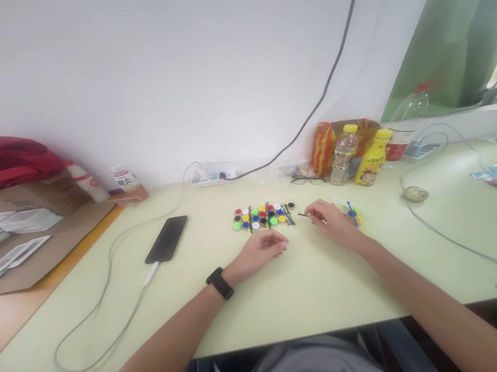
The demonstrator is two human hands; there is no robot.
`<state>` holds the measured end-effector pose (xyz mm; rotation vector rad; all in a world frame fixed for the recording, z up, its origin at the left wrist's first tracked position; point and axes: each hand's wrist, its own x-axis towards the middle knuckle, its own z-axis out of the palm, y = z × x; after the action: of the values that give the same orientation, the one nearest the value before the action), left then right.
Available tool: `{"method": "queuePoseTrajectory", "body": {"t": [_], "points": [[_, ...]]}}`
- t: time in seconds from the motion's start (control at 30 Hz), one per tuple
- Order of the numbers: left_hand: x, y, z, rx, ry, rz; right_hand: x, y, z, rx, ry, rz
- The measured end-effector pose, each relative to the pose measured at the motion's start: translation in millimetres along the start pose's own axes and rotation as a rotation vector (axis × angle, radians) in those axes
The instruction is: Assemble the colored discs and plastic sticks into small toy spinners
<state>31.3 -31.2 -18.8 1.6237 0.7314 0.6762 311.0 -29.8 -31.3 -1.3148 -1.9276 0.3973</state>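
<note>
Nearest me, my left hand (263,249) rests loosely curled, empty; my right hand (332,221) pinches a thin dark stick (303,215), pointing left toward the coloured plastic discs (262,216).

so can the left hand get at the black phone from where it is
Probably yes. The left hand rests on the table, and the black phone lies flat further to its left with only bare tabletop between them; its white charging cable trails off the near end.
</note>
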Motion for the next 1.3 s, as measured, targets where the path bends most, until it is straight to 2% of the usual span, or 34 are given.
{"method": "queuePoseTrajectory", "body": {"t": [0.17, 0.33, 0.5, 0.83, 1.07, 1.3], "points": [[0, 0, 0, 0.006, 0.001, 0.004, 3, 4, 4, 0.069, 0.074, 0.018], [0, 1, 1, 0.012, 0.009, 0.005, 6, 7, 8, 0.016, 0.064, 0.063], [0, 1, 0, 0.024, 0.002, 0.013, 7, 8, 10, -0.052, 0.152, 0.101], [0, -1, 0, 0.040, -0.007, 0.024, 8, 12, 12, -0.066, 0.136, 0.108], [0, -1, 0, 0.047, -0.006, 0.023, 10, 20, 17, -0.098, 0.095, 0.055], [0, -1, 0, 0.032, -0.013, 0.017, 10, 18, 14, -0.089, 0.127, 0.029]]}}
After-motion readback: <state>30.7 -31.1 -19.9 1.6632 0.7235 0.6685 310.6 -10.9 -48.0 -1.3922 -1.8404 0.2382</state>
